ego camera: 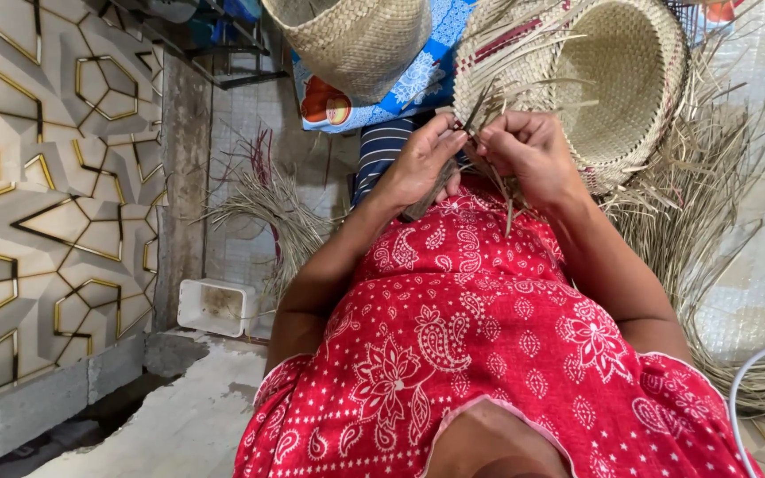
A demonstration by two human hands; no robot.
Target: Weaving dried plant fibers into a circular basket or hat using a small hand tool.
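Both hands are working close over the lap, hemmed in by a patterned wall (37,177) and loose straw (710,204). The left hand (422,164) and right hand (529,150) are pinching dry strips (480,111) at the rim of a pale, half-woven basket (622,80), lying tipped just beyond the fingers.

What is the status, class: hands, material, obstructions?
Left hand and right hand pinch dry straw strips. Half-woven round straw basket behind. Nothing blocking.
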